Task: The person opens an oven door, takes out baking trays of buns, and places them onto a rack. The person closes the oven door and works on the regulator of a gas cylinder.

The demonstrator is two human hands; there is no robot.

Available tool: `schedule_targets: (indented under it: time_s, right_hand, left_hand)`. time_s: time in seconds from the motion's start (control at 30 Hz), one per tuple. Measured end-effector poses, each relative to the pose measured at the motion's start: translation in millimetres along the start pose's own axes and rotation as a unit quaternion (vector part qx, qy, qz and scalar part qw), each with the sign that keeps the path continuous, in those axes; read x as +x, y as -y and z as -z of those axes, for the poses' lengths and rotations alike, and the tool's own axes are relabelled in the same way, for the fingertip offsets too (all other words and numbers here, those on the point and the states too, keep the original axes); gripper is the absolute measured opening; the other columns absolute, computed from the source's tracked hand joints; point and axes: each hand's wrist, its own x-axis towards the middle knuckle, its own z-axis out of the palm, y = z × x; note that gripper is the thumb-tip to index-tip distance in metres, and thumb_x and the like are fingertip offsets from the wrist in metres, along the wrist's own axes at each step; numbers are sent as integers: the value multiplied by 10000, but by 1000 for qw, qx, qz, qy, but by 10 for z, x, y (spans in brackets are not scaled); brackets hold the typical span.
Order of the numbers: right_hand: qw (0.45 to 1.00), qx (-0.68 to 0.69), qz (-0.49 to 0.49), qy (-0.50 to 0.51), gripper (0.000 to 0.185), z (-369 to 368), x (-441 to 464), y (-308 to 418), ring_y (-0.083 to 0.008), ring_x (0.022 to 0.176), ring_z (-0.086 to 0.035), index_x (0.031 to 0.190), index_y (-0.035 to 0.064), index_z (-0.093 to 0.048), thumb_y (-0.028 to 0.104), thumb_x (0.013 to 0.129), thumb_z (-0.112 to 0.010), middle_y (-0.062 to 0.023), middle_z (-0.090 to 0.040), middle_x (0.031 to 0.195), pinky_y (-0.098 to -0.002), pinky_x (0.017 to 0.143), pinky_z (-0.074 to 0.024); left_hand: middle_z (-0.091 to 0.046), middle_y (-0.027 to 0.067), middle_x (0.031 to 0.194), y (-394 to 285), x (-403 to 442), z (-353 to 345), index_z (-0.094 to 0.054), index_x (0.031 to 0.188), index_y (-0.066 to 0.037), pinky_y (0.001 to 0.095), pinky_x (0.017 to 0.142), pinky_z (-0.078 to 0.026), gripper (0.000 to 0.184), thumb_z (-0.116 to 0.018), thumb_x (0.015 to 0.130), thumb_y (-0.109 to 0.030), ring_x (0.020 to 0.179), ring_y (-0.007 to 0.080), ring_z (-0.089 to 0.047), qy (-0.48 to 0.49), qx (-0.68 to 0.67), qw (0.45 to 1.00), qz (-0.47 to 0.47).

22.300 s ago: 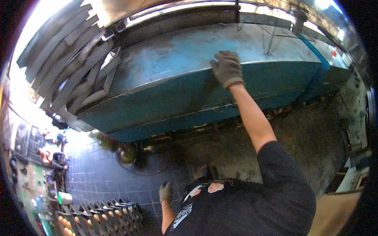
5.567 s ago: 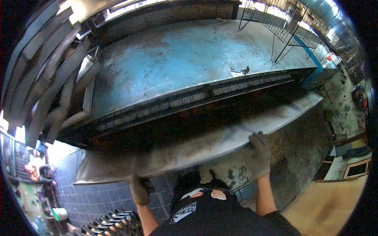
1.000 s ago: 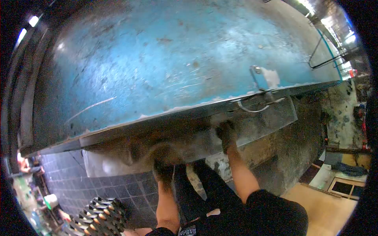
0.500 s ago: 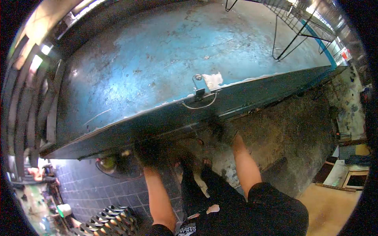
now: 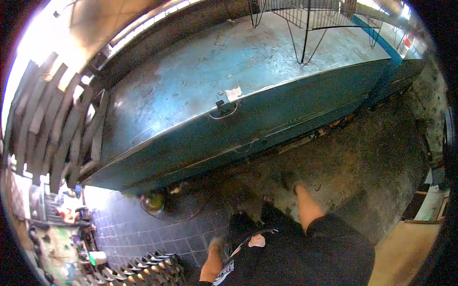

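A large blue metal oven (image 5: 191, 81) fills the middle of the head view, its front panel (image 5: 286, 114) closed flat. A latch with a curved handle (image 5: 224, 113) sits at the top front edge, and a second, fainter handle shows lower down. My left hand (image 5: 217, 245) hangs low beside my body, over the dark tiles, blurred and touching nothing visible. My right hand (image 5: 289, 182) is below the oven front, over the dark floor. It is dark and smeared, so its fingers cannot be made out.
A black wire rack (image 5: 307, 21) stands on the oven top. Stacked dark trays (image 5: 57, 124) are at the left. A green round object (image 5: 153, 202) with a hose lies on the tiles (image 5: 119, 219). Trays with rolls (image 5: 143, 272) are at bottom left, a tan board (image 5: 405, 250) at bottom right.
The front panel, hanging open a second ago, is now closed. Both my hands have come away from it and dropped lower. The view has shifted, showing more of the stacked trays and wire rack.
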Motion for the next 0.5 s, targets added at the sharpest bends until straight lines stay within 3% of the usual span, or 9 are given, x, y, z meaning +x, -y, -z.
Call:
schedule_targets:
  time_s: [0.07, 0.23, 0.5]
  right_hand:
    - [997, 35, -41, 63, 538, -540, -485, -264, -365, 1486, -613, 1641, 125, -565, 310, 1136, -549, -164, -651, 1625, -522, 1209, -490]
    - [974, 118, -124, 148, 532, -1440, -1624, -649, -375, 1496, -605, 1606, 121, -612, 357, 1133, -547, -172, -642, 1632, -517, 1218, -480]
    - [974, 164, -126, 90, 546, -1964, -2675, -551, -390, 1512, -593, 1551, 116, -687, 431, 1128, -545, -184, -629, 1643, -509, 1232, -463]
  left_hand:
    - [-801, 132, 1165, 314, -308, -71, -771, 1310, -63, 482, 840, -592, 636, -818, 917, -561, 942, 308, -735, 5, 112, 994, -15]
    - [-773, 162, 1283, 410, -552, -85, -774, 1352, -75, 506, 950, -573, 649, -766, 955, -587, 1099, 345, -718, -14, 159, 983, -93]
    - [-726, 211, 1472, 552, -297, -176, -778, 1420, -92, 546, 1125, -541, 679, -683, 1017, -630, 1351, 403, -691, -38, 240, 949, -201]
